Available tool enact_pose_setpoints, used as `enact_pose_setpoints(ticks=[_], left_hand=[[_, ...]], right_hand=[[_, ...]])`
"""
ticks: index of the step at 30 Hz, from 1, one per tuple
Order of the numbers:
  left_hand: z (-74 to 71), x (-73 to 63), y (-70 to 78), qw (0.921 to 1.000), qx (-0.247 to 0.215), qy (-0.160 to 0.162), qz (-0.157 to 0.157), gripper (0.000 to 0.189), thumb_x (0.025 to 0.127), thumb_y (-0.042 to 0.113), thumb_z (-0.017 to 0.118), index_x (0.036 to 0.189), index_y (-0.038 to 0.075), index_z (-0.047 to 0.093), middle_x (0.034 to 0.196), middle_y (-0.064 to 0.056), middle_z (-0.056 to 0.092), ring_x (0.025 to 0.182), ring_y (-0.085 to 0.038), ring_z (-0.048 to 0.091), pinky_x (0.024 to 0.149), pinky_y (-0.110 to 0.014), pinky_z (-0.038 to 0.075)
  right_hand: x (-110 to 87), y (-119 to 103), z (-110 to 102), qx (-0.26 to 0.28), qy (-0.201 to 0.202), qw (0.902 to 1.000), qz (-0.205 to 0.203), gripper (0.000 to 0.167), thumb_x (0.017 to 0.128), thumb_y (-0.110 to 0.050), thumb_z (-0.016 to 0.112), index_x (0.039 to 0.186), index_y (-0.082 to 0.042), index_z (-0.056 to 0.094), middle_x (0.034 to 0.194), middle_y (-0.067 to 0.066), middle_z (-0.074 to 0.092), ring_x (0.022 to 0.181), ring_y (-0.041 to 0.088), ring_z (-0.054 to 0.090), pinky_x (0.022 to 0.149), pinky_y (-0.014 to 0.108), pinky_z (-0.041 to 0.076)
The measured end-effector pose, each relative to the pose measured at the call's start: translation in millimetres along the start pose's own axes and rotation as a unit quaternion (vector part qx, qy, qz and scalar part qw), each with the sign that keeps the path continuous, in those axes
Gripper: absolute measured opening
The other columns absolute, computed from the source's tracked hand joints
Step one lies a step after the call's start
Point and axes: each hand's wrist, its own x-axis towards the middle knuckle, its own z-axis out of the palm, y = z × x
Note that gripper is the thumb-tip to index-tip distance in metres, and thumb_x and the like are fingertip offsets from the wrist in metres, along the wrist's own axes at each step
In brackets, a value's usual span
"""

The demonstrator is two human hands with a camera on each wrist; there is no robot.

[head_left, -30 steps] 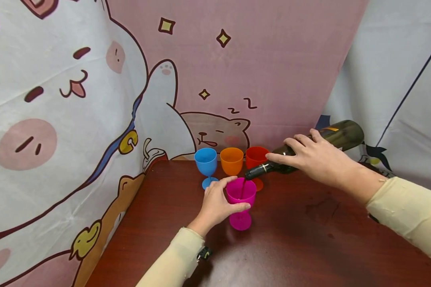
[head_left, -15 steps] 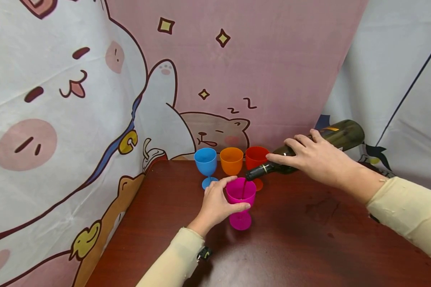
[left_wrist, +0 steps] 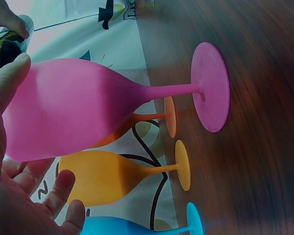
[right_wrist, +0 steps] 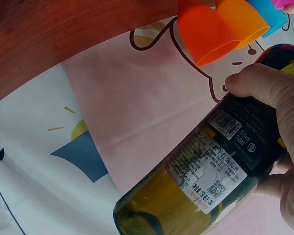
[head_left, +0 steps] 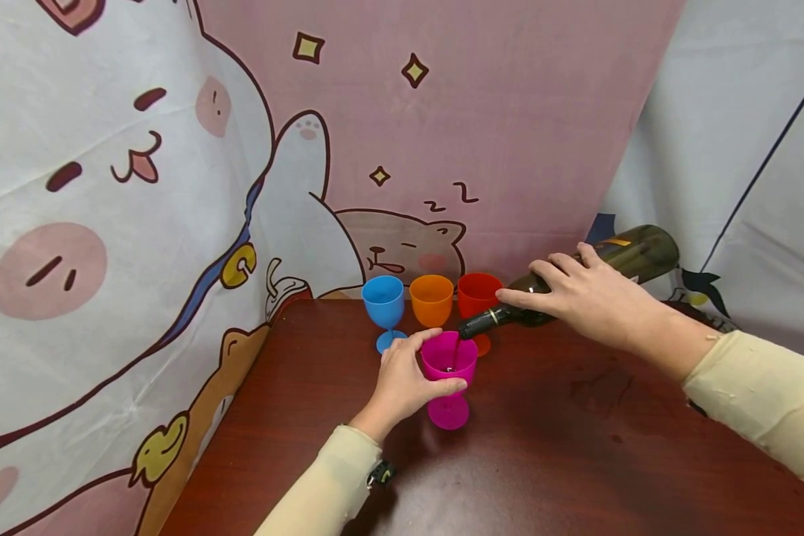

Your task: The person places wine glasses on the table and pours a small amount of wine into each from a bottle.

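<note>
My left hand (head_left: 405, 380) holds the bowl of a pink goblet (head_left: 450, 357) between thumb and fingers, and the goblet's round foot stands on the table. In my right hand (head_left: 579, 298) is a dark green wine bottle (head_left: 643, 251), gripped around its body and shoulder and tilted down to the left. Its mouth is at the goblet's rim, and a thin dark red stream runs into the bowl, where dark liquid shows at the bottom. The right wrist view shows the bottle's white label (right_wrist: 206, 171). Seen from the left wrist, the pink goblet (left_wrist: 78, 107) sits upright on its stem.
Behind the pink goblet stand a blue goblet (head_left: 384, 301), an orange goblet (head_left: 432, 301) and a red goblet (head_left: 477, 294) in a row. The brown wooden table (head_left: 543, 461) ends at a cartoon-printed cloth (head_left: 509, 112). Wet-looking marks lie on the table at the right.
Both hands, the bottle and the goblet stay almost still. The stream keeps running, and a darker patch of liquid now shows in the bowl of the pink goblet.
</note>
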Motion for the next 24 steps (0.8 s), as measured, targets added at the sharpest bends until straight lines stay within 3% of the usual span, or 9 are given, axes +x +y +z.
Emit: enact_pose_setpoints(ticks=[8,18,24], left_hand=[[-0.3,-0.8,-2.6,1.0,0.001,-0.001,-0.004,0.086,0.077,0.048,0.095,0.152,0.026,0.057,0.135,0.001,0.07,0.128,-0.021,0.052,0.093,-0.044,0.055],[-0.3,-0.4,-3.7,1.0,0.006,0.003,-0.001,0.087,0.077,0.05,0.095,0.152,0.026,0.058,0.135,0.0,0.07,0.128,-0.02,0.052,0.096,-0.045,0.053],[0.3,0.3,-3.3,0.9999,0.009,0.003,0.005,0.087,0.077,0.05,0.095,0.152,0.025,0.058,0.136,0.001,0.07,0.128,-0.02,0.052,0.096,-0.044,0.054]], right_hand=[[0.4,-7,17,0.0,0.042,0.9988,-0.025,0.094,0.077,0.012,0.083,0.151,-0.039,0.057,0.127,0.02,0.065,0.112,0.041,0.063,0.092,0.067,0.049],[1.5,-22,33,0.001,0.01,0.9998,-0.015,0.093,0.078,0.009,0.085,0.152,-0.041,0.056,0.127,0.018,0.065,0.111,0.039,0.065,0.091,0.063,0.051],[0.8,-31,39,0.039,-0.001,0.9993,-0.003,0.094,0.078,0.01,0.085,0.152,-0.04,0.056,0.128,0.016,0.065,0.112,0.037,0.066,0.089,0.061,0.053]])
